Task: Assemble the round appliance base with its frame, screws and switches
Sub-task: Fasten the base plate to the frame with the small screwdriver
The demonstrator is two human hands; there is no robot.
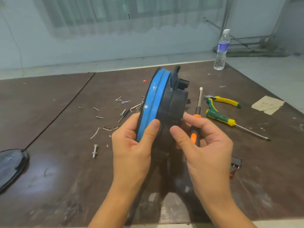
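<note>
Round base on edge above desk; left hand gripping its blue rim; right hand holding orange-handled screwdriver.

Legible text, brands, numbers, signs: none.

- Bottle, standing at the far edge of the table: blue-violet label band around its middle; the print is too small and blurred to read.
- Paper scrap, lying flat at the right of the table: faint marks on its face, illegible.
</note>
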